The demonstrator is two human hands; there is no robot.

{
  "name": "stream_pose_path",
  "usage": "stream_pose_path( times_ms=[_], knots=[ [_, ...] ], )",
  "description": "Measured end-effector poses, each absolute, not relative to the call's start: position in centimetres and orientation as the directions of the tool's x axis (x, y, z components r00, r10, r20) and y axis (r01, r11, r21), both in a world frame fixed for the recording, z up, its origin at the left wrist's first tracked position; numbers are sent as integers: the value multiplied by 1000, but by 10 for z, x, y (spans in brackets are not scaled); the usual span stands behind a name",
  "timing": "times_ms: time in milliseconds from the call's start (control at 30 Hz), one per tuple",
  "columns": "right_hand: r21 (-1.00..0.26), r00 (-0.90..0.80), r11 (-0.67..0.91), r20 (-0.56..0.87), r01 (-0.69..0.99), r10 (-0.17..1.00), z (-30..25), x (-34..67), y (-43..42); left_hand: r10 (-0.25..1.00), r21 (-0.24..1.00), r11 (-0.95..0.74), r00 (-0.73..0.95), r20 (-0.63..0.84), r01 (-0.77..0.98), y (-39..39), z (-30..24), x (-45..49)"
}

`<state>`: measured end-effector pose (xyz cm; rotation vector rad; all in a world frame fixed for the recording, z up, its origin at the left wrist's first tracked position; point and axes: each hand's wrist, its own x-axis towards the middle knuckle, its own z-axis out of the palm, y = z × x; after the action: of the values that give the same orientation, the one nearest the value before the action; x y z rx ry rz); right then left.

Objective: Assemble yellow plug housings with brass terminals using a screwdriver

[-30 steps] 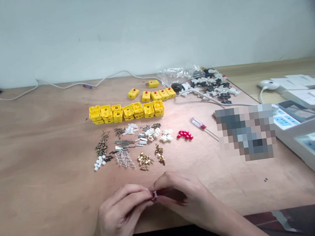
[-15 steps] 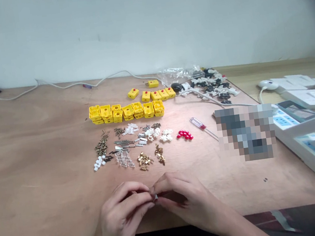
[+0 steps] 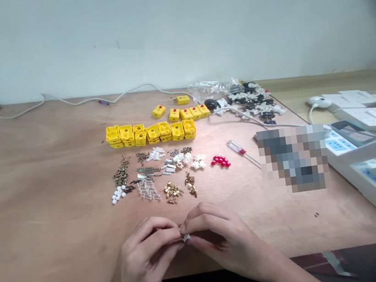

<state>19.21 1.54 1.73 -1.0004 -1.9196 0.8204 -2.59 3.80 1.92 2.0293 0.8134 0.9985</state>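
A white wall (image 3: 173, 32) backs a plywood workbench (image 3: 43, 201), and close to its near edge a person's left hand (image 3: 141, 258) and right hand (image 3: 227, 240) meet. Their fingertips (image 3: 172, 229) close in a tight pinch on a small white part (image 3: 186, 238), which sits between the hands, below the laid-out small metal and plastic pieces (image 3: 146, 170). The fingers hide most of it, so its long axis cannot be made out. Neither hand looks clearly nearer, and both seem to have hold of it. Yellow plastic housings (image 3: 139, 135) stand in rows farther back, toward the middle of the surface.
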Motion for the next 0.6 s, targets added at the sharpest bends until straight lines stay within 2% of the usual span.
stream_pose_path(
  times_ms=[267, 467, 600],
  knots=[
    [-808, -306, 475, 381, 349, 872, 19, 193, 14, 816, 792, -515, 469, 336, 329, 35, 20, -26],
    [-778, -284, 520, 441, 353, 851, 17, 192, 13, 747, 624, -660, 450, 489, 418, 29, 16, -20],
    [-753, -266, 545, 476, 369, 838, 18, 192, 15, 741, 568, -672, 431, 515, 476, 25, 16, -13]
  ],
)
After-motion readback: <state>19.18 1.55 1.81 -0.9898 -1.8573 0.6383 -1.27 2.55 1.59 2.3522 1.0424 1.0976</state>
